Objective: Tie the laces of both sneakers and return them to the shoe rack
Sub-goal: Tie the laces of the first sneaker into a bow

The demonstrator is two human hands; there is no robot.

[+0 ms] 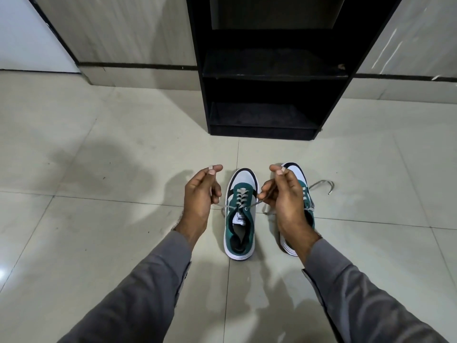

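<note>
Two green, white and black sneakers stand side by side on the tiled floor, toes pointing at the rack. The left sneaker (241, 214) lies between my hands. My left hand (201, 194) pinches one grey lace end, which runs taut down to the shoe's top eyelets. My right hand (284, 194) pinches the other lace end of the same shoe. The right sneaker (300, 177) is mostly hidden behind my right hand; its loose grey lace (324, 185) trails on the floor to the right. The black shoe rack (272, 75) stands straight ahead, its shelves bare.
Pale floor tiles (99, 169) spread all around the shoes. A marble-look wall with a dark skirting strip (138, 65) runs behind the rack. A white door panel (27, 40) is at the far left.
</note>
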